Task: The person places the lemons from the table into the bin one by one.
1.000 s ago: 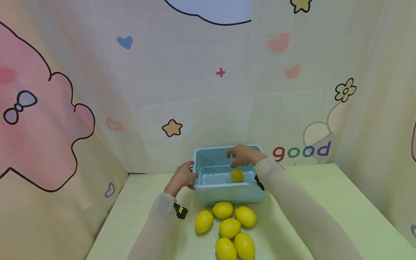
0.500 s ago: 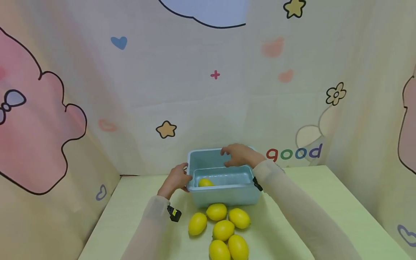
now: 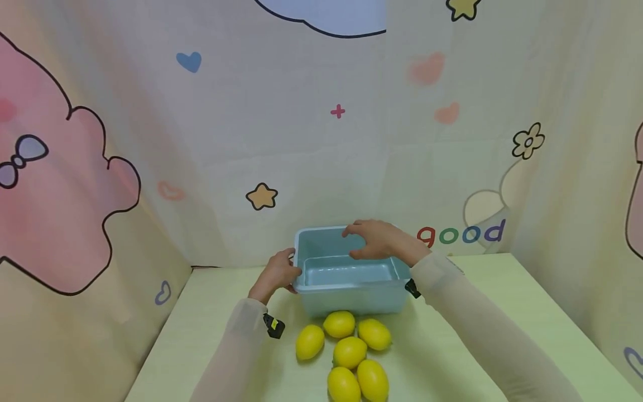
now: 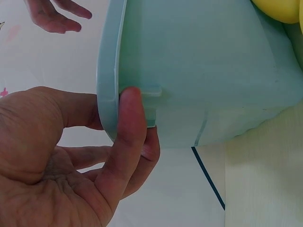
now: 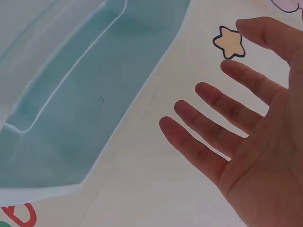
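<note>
A light blue plastic bin [image 3: 354,300] stands on the table against the backdrop. My left hand [image 3: 275,273] grips its left rim; the left wrist view shows the thumb and fingers [image 4: 130,113] on either side of the rim. Above the bin, toward its right side, hovers my right hand [image 3: 383,241], holding nothing. In the right wrist view, its fingers [image 5: 194,146] are spread apart beside the bin's inner wall [image 5: 99,101]. Several yellow lemons [image 3: 350,352] lie grouped before the bin. The front wall hides part of the bin's floor, and no lemon shows inside.
Pale green-yellow table [image 3: 467,324] surface extends to both sides of the bin. A printed cloth backdrop [image 3: 301,162] rises right behind it, and curtains close in the left and right sides.
The lemon inside the bin went from the right side to the left, then out of sight. My right hand stays over the bin, its fingers spreading. My left hand keeps its grip.
</note>
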Demonstrator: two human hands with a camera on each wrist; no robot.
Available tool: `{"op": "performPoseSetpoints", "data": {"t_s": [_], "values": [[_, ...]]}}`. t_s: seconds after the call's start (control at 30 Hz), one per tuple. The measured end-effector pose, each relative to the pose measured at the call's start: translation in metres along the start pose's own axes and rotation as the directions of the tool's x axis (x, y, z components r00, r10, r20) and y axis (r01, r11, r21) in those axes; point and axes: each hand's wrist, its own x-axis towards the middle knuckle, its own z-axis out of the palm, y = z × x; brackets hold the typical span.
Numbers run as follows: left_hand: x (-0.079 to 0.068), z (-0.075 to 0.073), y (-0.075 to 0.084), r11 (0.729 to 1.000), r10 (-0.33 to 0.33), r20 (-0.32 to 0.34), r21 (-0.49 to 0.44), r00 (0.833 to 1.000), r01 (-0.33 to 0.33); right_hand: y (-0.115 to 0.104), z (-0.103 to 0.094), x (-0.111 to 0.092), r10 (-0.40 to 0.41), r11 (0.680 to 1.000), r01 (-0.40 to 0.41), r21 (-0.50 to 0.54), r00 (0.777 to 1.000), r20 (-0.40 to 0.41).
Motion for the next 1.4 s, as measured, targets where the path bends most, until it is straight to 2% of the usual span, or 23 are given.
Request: {"op": "performPoseSetpoints", "data": {"t_s": [0.43, 0.77, 1.07, 1.3, 1.4], "values": [[0.001, -0.002, 0.001, 1.000, 0.006, 0.000, 0.013, 1.000, -0.006, -0.017, -0.009, -0.032, -0.107, 0.994, 0.107, -0.008, 0.988, -0.112], [-0.001, -0.003, 0.001, 1.000, 0.019, 0.003, 0.017, 1.000, -0.019, -0.023, 0.001, -0.054, -0.210, 0.977, 0.214, -0.006, 0.952, -0.224], [-0.003, -0.003, 0.003, 0.999, 0.029, -0.002, 0.013, 1.000, -0.029, -0.024, 0.010, -0.075, -0.229, 0.973, 0.232, -0.021, 0.937, -0.263], [-0.003, -0.002, 0.003, 0.999, 0.025, -0.006, 0.019, 1.000, -0.025, -0.024, 0.022, -0.091, -0.265, 0.963, 0.266, -0.042, 0.914, -0.307], [-0.003, -0.002, 0.003, 0.999, 0.026, -0.006, 0.020, 1.000, -0.026, -0.025, 0.026, -0.097, -0.270, 0.962, 0.273, -0.034, 0.914, -0.303]]}}
